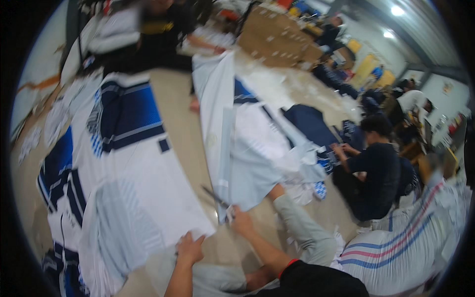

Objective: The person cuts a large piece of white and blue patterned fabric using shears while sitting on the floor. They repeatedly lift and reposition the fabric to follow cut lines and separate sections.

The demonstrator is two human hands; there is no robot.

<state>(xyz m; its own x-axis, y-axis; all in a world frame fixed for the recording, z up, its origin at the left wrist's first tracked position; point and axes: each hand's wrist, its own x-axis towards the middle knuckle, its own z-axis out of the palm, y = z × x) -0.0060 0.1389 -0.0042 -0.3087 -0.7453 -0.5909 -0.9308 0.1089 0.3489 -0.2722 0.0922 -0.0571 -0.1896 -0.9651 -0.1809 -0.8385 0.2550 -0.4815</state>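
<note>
My right hand is closed around the handles of a pair of scissors; the blades point up and to the left, beside the lower edge of a long pale grey fabric piece. To its left, my left hand has its fingers curled at the lower edge of a large white fabric sheet. Dark navy and blue printed panels show on this sheet. The hands are slightly blurred, and the fingertips of the left one are partly hidden.
Across from me, a person in dark clothes reaches to the grey fabric's far end. Another person sits at the right, handling navy cloth. A bulging striped white sack lies at lower right. Brown cardboard stands behind.
</note>
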